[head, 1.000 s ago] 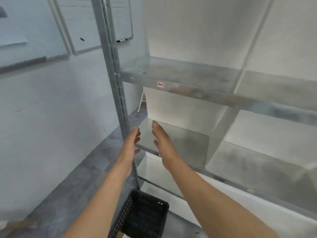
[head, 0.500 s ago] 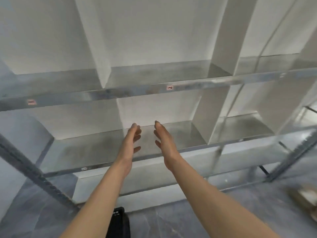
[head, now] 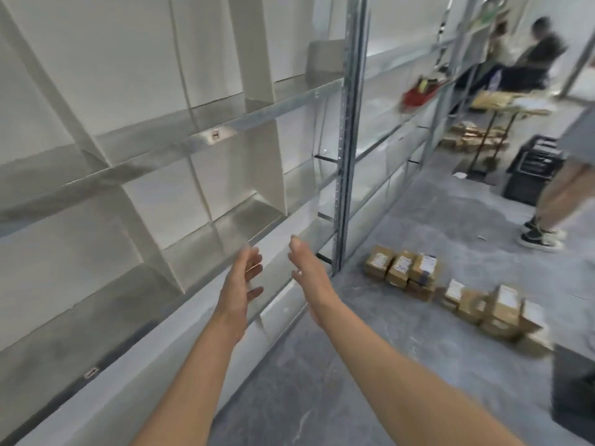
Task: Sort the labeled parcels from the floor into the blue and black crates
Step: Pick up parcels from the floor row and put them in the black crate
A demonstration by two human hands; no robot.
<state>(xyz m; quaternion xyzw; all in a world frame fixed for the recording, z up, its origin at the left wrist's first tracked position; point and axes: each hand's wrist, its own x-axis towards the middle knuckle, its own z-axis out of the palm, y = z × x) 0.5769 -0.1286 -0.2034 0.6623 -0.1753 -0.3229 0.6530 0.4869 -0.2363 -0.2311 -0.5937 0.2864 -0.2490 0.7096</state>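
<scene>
L hand (head: 240,284) | R hand (head: 309,275) flat, empty | boxy cardboard parcels (head: 402,268) | gray floor (head: 370,349)

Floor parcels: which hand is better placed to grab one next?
Right, likely. Both hands are empty, but the right hand is nearer the labeled parcels on the floor; the left hand is on the shelving side.
</scene>
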